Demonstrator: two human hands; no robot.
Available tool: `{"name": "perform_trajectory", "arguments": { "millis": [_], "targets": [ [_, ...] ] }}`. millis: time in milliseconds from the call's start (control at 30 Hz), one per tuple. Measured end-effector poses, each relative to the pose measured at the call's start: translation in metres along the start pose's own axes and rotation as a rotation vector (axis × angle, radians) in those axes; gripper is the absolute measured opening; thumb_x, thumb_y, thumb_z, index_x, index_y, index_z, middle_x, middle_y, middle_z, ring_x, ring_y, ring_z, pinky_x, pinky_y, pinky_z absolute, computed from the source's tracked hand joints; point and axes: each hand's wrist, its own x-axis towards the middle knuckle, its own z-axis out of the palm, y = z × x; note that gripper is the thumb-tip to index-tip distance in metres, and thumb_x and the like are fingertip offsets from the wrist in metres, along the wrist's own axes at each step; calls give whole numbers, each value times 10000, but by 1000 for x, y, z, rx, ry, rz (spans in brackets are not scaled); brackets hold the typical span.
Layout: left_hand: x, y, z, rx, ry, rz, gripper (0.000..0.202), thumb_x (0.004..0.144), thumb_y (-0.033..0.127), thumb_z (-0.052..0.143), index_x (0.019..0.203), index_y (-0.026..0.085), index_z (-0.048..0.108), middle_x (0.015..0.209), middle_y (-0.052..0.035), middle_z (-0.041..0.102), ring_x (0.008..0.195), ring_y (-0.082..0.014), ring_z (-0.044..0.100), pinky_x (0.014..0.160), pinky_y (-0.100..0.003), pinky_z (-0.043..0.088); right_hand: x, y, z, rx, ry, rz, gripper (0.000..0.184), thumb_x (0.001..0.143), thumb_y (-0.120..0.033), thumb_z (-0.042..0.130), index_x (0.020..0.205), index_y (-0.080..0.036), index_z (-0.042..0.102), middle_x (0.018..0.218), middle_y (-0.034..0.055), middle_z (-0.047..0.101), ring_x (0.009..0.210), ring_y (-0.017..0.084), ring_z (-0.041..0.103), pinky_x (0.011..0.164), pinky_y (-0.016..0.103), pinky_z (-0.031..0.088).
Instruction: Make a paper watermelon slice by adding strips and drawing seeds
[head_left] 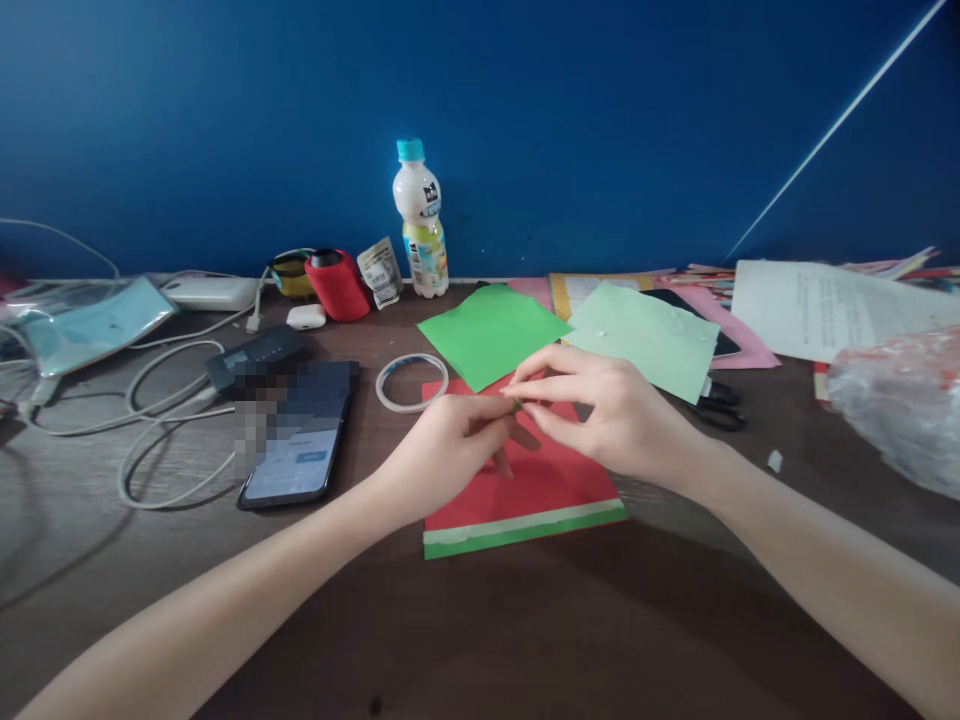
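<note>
My left hand and my right hand meet above a red paper sheet with a white and green strip along its near edge. Both hands pinch a tiny dark-green bit between their fingertips; what it is I cannot make out. A bright green sheet lies just behind the hands. A pale green sheet lies to the right of it. A tape ring rests left of the red sheet.
A phone, cables, a small dark device and a face mask lie at left. A drink bottle and red cup stand by the blue wall. Scissors, papers and a plastic bag lie right.
</note>
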Motion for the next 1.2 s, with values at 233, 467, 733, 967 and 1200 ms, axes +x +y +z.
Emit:
{"name": "perform_trajectory", "arguments": {
  "millis": [233,467,733,967,1200],
  "targets": [
    [-1,2,1,37,5,-6,224,823,197,396,824,157,616,591,16,598,500,-61,491,456,-145,376,1,-1,-1,-14,12,-12,213,783,-134,474,899,-150,653,927,64,601,765,150,570,666,283,474],
    [-2,1,1,46,8,1,238,820,188,389,804,157,624,586,13,600,515,-71,507,468,-157,382,0,-1,3,-91,51,-81,228,775,-94,433,848,-159,640,894,65,606,720,145,559,622,276,467],
    [1,1,-1,-13,-15,45,248,832,187,383,880,156,625,765,-9,664,551,-65,547,527,-168,411,1,0,-5,-18,-21,-16,189,791,-145,471,865,-147,646,930,68,600,761,149,562,671,280,459],
    [5,-6,-4,-116,-46,-2,184,828,240,418,857,141,571,806,-32,666,551,-76,568,492,-181,404,3,5,-6,-76,88,66,198,818,-167,454,740,-179,635,850,39,617,639,123,536,596,272,434],
    [10,-13,-9,-124,-71,-35,203,824,278,425,855,149,579,782,-33,664,570,-82,567,506,-187,403,5,49,-23,-361,273,292,240,793,-215,473,577,-200,578,741,44,609,576,147,521,556,301,403]
  ]
}}
